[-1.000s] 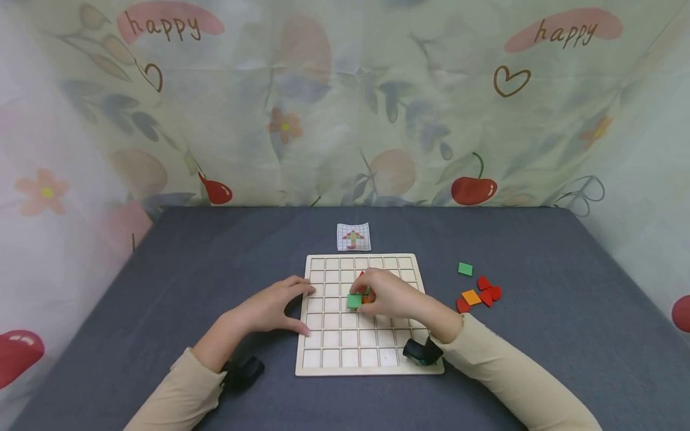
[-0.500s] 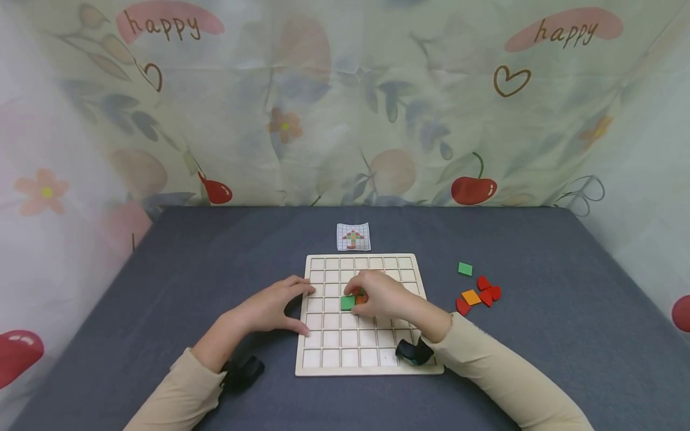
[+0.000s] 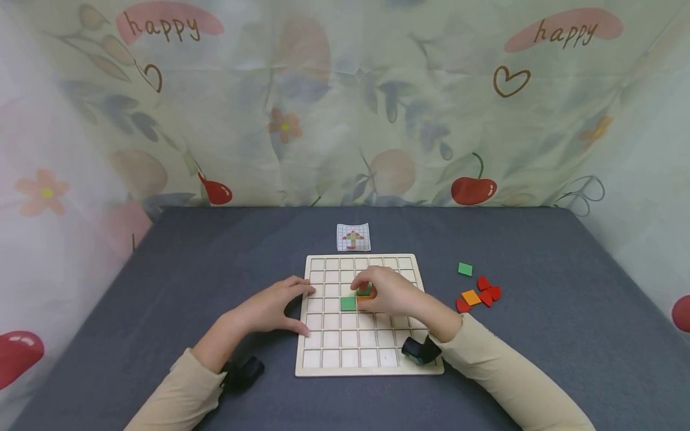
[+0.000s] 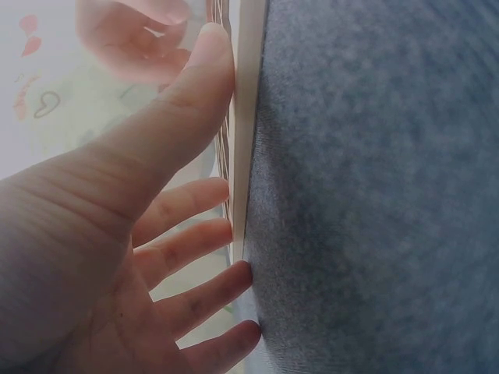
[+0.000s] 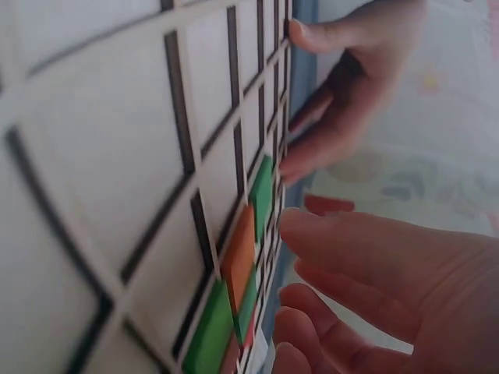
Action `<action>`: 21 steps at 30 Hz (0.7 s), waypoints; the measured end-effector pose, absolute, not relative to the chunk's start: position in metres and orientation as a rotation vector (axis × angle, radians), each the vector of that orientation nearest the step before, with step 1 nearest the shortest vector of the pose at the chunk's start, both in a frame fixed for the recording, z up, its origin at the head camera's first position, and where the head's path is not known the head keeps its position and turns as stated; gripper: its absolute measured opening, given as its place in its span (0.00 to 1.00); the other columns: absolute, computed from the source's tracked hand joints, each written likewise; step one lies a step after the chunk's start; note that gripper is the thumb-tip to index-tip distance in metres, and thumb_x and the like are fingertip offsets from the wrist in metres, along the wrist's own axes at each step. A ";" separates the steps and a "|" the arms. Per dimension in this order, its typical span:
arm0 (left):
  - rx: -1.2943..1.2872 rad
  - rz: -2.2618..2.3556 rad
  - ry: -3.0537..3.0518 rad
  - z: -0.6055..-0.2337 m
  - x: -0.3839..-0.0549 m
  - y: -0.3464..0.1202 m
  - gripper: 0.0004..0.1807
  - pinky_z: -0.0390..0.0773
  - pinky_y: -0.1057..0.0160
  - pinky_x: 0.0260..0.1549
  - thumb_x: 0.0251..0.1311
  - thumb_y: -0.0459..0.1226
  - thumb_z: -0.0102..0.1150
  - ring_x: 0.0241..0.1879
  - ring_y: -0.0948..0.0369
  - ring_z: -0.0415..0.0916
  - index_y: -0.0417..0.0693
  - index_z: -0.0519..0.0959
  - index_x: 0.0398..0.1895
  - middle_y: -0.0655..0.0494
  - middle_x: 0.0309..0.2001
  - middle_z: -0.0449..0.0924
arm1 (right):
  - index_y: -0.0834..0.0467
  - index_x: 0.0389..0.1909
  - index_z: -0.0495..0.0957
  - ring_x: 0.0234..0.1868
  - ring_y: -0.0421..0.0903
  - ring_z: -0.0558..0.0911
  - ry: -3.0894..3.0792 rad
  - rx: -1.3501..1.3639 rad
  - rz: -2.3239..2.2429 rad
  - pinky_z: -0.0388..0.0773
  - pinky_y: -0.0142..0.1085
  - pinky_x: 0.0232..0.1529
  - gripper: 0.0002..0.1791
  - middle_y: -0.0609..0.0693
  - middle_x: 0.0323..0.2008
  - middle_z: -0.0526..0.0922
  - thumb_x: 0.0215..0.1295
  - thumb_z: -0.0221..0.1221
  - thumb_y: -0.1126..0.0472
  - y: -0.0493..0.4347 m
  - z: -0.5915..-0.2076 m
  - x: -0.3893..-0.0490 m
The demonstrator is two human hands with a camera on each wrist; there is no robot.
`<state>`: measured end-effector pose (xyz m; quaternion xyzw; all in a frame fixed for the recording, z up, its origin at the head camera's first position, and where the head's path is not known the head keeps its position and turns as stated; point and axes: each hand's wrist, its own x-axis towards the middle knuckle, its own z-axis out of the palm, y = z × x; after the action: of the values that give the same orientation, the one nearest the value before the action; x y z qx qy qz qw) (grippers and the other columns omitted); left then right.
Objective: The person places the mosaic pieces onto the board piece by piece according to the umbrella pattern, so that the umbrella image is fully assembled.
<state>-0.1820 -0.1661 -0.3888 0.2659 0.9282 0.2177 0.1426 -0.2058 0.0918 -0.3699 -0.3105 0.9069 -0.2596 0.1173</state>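
One edge of the board (image 3: pixel 350 358), on the surface (image 3: pixel 232 239), was touched by the wide-spread left hand (image 3: pixel 269 308), likely to stop sliding. The right hand (image 3: pixel 389 292) was bent over a green tile (image 3: pixel 348 304) and an orange tile (image 5: pixel 240 253) on the board; whether either was pinched could not be told.
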 end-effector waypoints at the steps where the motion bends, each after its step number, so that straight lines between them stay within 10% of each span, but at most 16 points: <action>1: 0.769 0.628 2.678 -0.389 -0.182 -0.166 0.43 0.67 0.49 0.59 0.43 0.53 0.70 0.62 0.51 0.65 0.43 0.68 0.62 0.46 0.63 0.65 | 0.59 0.42 0.81 0.27 0.40 0.74 2.654 -0.899 -0.776 0.71 0.30 0.33 0.13 0.52 0.35 0.81 0.53 0.65 0.63 0.096 -0.368 -0.206; 21: 0.736 0.616 2.683 -0.389 -0.182 -0.166 0.44 0.68 0.50 0.60 0.42 0.54 0.70 0.62 0.52 0.65 0.44 0.68 0.62 0.47 0.64 0.65 | 0.64 0.43 0.79 0.32 0.46 0.77 2.845 -0.399 -0.822 0.73 0.33 0.30 0.16 0.60 0.38 0.81 0.57 0.64 0.59 0.239 -0.364 -0.234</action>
<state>-0.1816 -0.1656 -0.3889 0.2555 0.9316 0.2140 0.1453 -0.2336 0.2388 -0.3638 -0.1332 0.9493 -0.2742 0.0769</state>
